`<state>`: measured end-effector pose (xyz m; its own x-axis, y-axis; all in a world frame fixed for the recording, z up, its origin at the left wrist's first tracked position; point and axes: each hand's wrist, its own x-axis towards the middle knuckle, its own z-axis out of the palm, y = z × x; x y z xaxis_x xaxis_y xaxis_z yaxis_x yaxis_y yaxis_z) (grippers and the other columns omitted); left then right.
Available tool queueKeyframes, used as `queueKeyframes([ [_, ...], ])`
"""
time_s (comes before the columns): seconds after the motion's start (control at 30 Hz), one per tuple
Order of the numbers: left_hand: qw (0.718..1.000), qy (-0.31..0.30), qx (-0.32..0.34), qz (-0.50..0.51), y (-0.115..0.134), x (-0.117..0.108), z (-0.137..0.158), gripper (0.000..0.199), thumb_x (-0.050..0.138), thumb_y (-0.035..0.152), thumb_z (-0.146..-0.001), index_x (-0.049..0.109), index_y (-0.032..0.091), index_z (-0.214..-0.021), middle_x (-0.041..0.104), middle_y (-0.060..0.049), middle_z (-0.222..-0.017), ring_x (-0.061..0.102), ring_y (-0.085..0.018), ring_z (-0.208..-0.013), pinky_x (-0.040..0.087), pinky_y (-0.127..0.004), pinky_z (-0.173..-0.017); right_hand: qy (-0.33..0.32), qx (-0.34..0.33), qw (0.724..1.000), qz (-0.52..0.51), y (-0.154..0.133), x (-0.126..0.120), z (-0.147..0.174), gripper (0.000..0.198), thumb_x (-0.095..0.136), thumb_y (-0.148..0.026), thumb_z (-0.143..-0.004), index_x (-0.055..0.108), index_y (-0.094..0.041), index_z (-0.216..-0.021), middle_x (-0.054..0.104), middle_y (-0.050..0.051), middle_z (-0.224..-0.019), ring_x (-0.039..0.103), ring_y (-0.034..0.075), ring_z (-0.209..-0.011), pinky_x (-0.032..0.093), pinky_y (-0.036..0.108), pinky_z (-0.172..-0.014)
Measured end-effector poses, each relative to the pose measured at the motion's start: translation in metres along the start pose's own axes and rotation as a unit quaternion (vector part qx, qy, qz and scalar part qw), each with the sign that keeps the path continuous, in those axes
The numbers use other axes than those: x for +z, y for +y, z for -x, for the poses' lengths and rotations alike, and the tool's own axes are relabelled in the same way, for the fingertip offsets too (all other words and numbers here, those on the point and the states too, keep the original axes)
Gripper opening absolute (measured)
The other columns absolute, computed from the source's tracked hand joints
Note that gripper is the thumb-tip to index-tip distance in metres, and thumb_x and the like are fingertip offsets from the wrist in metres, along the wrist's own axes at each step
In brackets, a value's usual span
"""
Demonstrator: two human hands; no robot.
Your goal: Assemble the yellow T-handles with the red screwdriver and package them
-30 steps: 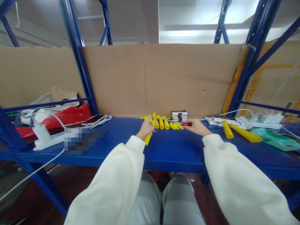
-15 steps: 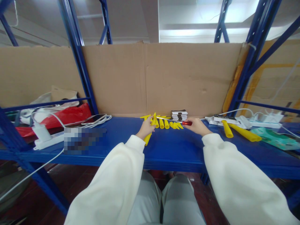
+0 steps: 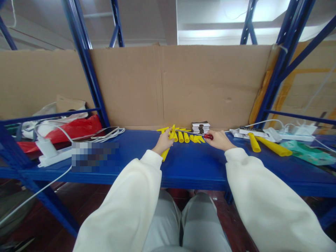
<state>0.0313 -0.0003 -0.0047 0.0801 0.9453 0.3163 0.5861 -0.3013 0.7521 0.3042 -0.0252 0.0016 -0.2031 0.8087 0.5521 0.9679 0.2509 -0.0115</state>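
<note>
Here's the right hand (image 3: 219,139), fingers closed around a red-handled tool (image 3: 209,137), its slim shaft pointing across to the yellow piece (image 3: 172,132) clamped in the left hand (image 3: 163,141)! Between them, yellow tubes (image 3: 181,137) and little yellow bits (image 3: 196,139) line the blue shelf (image 3: 194,166), a white stack (image 3: 201,128) just behind, cardboard (image 3: 210,84) backing everything.
</note>
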Motion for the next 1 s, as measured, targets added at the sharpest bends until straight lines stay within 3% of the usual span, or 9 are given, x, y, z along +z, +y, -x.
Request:
queueKeyframes([
  [0.2,1.000,0.004,0.019,-0.015,-0.001,0.000,0.001,0.060,0.059,0.006,-0.084,0.051,0.015,-0.143,0.067,-0.013,-0.121,0.058,-0.003,-0.049,0.055,-0.018,-0.057,-0.010,0.020,1.000,-0.022,0.002,0.005,-0.002,0.005,0.059,-0.026,-0.076,0.060,-0.020,-0.077,0.073,0.007,-0.082,0.064,0.021,-0.074,0.036,0.028,-0.066],
  [0.37,0.999,-0.001,0.030,-0.028,0.000,0.000,0.002,0.059,0.059,0.006,-0.085,0.051,0.014,-0.143,0.068,-0.013,-0.119,0.060,-0.004,-0.050,0.057,-0.021,-0.062,-0.041,0.064,0.997,-0.017,0.001,0.008,-0.003,0.009,0.062,-0.025,-0.076,0.058,-0.022,-0.083,0.070,0.005,-0.075,0.063,0.021,-0.068,0.033,0.027,-0.060],
  [0.57,0.998,0.000,0.046,-0.052,-0.004,0.001,-0.002,0.060,0.060,0.010,-0.085,0.051,0.016,-0.144,0.067,-0.014,-0.125,0.064,-0.007,-0.053,0.060,-0.026,-0.070,-0.029,0.059,0.998,-0.014,0.000,0.004,-0.001,0.009,0.059,-0.028,-0.080,0.061,-0.022,-0.086,0.074,0.006,-0.084,0.067,0.022,-0.080,0.037,0.029,-0.070],
  [0.87,0.994,0.013,0.065,-0.083,-0.008,0.004,-0.004,0.062,0.063,0.013,-0.084,0.051,0.016,-0.145,0.069,-0.016,-0.125,0.073,-0.021,-0.089,0.059,-0.036,-0.084,-0.056,0.054,0.997,-0.010,0.005,0.011,-0.004,0.009,0.064,-0.027,-0.075,0.056,-0.023,-0.078,0.071,0.004,-0.075,0.063,0.020,-0.069,0.035,0.026,-0.061],
  [1.0,0.996,0.002,0.063,-0.065,-0.008,0.003,-0.004,0.061,0.061,0.013,-0.085,0.051,0.017,-0.145,0.068,-0.015,-0.126,0.073,-0.018,-0.079,0.060,-0.035,-0.079,-0.073,0.061,0.995,-0.023,0.004,0.008,-0.002,0.007,0.061,-0.026,-0.078,0.059,-0.022,-0.083,0.073,0.006,-0.083,0.065,0.021,-0.076,0.039,0.027,-0.066],
])
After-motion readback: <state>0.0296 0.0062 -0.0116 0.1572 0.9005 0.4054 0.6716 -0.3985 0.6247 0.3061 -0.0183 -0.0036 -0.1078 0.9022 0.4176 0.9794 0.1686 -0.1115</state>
